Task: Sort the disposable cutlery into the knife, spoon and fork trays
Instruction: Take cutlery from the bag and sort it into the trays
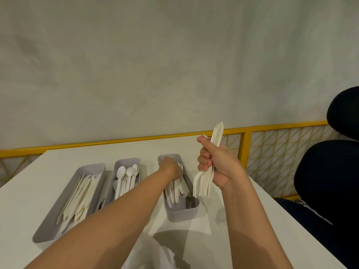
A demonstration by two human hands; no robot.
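Over the right tray (pixel 182 214) on the worktop (pixel 136 150), the left hand (pixel 172 167) reaches in among the forks (pixel 177 191); its fingers are hidden, so I cannot tell their grip. The right hand (pixel 215 164) clutches a fork bundle (pixel 202 186) just beside the tray. This looks like the fork-sorting step; next, the bundle needs lowering in lengthwise.

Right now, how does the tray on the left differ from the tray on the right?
The left tray holds knives; the right tray holds forks. No hand is in the left tray; the left hand reaches into the right tray's far end. In this view the left tray lies slanted, the right tray nearly straight. Both are long grey trays with rounded corners on the white table.
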